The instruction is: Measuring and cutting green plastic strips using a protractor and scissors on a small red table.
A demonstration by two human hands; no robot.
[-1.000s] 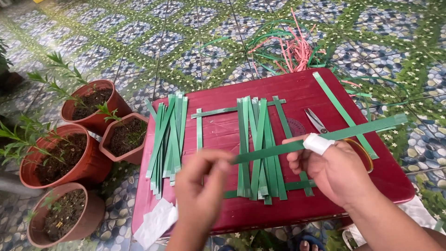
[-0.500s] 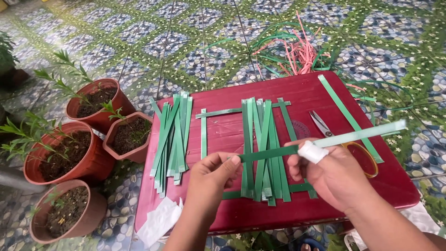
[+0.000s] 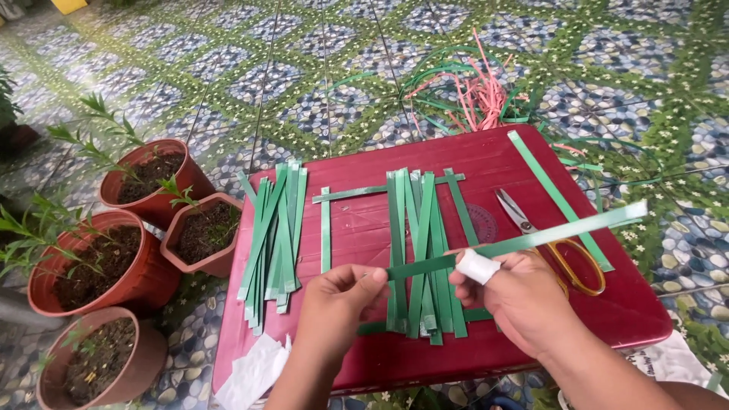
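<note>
Both hands, left (image 3: pixel 343 292) and right (image 3: pixel 524 292), pinch one long green plastic strip (image 3: pixel 531 239) across upright green strips (image 3: pixel 420 250) on the red worktop (image 3: pixel 486 163).

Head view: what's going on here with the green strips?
A person is weaving flat green strips on a low red table. Both hands hold one long strip crosswise: the left hand pinches its near end, and the right hand, which has a white wrap on one finger, grips it further along. Under it lies a row of upright strips with a few cross strips already in. A spare bundle of strips and scissors lie to either side.
</note>
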